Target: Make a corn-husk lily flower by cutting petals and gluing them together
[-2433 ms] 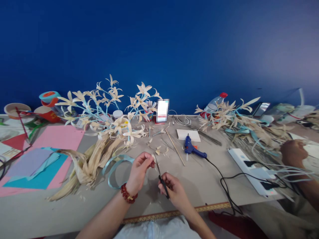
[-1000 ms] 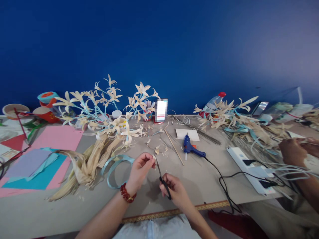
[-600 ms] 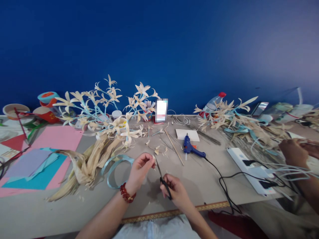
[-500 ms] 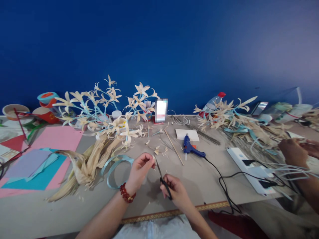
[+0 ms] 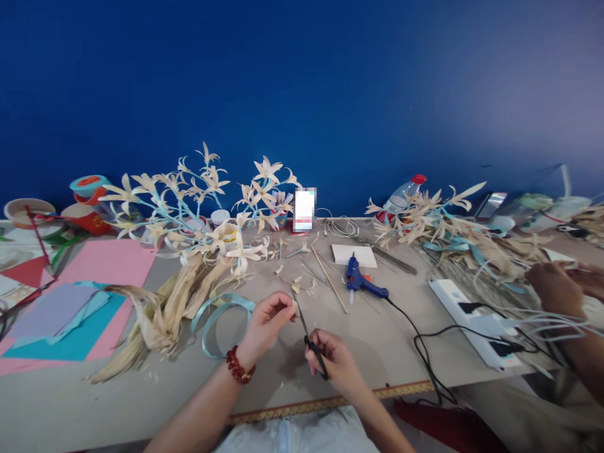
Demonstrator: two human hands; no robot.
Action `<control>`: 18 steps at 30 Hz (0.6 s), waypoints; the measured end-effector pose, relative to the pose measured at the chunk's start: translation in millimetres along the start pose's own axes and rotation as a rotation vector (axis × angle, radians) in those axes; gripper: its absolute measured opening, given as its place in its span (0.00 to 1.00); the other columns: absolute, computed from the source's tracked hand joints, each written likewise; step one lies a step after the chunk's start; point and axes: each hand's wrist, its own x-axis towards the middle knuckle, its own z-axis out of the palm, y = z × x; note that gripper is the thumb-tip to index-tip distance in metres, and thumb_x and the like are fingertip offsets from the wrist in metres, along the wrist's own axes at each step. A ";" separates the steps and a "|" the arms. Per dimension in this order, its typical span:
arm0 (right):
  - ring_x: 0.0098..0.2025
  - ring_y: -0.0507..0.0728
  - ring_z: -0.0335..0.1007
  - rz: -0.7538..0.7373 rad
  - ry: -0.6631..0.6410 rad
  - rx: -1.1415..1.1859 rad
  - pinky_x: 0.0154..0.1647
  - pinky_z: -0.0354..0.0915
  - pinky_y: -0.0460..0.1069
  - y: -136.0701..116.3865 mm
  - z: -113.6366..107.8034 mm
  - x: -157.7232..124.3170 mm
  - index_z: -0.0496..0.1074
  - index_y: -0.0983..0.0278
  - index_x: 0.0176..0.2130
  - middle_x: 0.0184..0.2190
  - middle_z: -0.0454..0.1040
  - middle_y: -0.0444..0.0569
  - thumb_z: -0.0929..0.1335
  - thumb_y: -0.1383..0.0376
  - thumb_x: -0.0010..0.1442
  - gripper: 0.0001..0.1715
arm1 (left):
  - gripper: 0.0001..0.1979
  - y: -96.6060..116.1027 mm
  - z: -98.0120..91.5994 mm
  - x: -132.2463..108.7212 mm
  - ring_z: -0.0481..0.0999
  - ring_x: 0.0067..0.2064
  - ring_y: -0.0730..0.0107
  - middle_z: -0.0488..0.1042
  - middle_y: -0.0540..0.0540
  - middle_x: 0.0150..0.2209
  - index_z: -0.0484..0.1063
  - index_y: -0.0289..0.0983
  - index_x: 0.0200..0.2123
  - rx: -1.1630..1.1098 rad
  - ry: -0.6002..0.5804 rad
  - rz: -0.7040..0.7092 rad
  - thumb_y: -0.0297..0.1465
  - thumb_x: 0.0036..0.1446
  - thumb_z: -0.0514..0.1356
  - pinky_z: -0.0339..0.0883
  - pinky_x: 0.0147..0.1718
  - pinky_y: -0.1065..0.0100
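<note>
The grey desk (image 5: 377,333) is crowded: sheets of coloured paper (image 5: 111,261) lie at the left, a bundle of dried husk (image 5: 160,314) and branches of husk flowers (image 5: 198,207) spread behind a loop of pale blue ribbon (image 5: 219,313), and a blue glue gun (image 5: 361,283) lies near a white power strip (image 5: 472,321). Another person's hand (image 5: 557,286) works at the far right, well apart. Just above the near edge, the left hand (image 5: 267,321) pinches a small husk piece (image 5: 295,306) between fingertips. The right hand (image 5: 333,362) is curled around the black handles of scissors (image 5: 302,322), whose blades point up at that piece, touching or just beside it.
</note>
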 end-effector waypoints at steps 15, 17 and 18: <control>0.18 0.48 0.56 -0.021 -0.013 0.006 0.21 0.52 0.44 2.9 -1.8 -0.5 0.59 0.61 0.24 0.16 0.64 0.38 0.70 0.57 0.50 0.17 | 0.07 0.2 -1.7 0.0 0.68 0.31 0.73 0.68 0.50 0.28 0.70 0.35 0.30 0.057 -0.044 0.013 0.32 0.58 0.60 0.62 0.33 0.71; 0.18 0.48 0.56 -0.023 -0.008 0.008 0.21 0.52 0.44 3.4 -1.6 -0.3 0.58 0.61 0.24 0.16 0.63 0.37 0.70 0.58 0.50 0.17 | 0.07 0.1 -2.0 0.3 0.68 0.31 0.73 0.68 0.50 0.27 0.70 0.35 0.30 0.055 -0.045 0.012 0.32 0.58 0.60 0.62 0.33 0.71; 0.18 0.48 0.56 -0.026 -0.007 0.011 0.21 0.52 0.44 3.3 -1.4 -0.3 0.58 0.61 0.24 0.16 0.63 0.37 0.70 0.58 0.50 0.17 | 0.07 0.1 -2.2 0.3 0.68 0.31 0.73 0.68 0.50 0.27 0.70 0.35 0.30 0.053 -0.044 0.012 0.32 0.58 0.61 0.61 0.33 0.71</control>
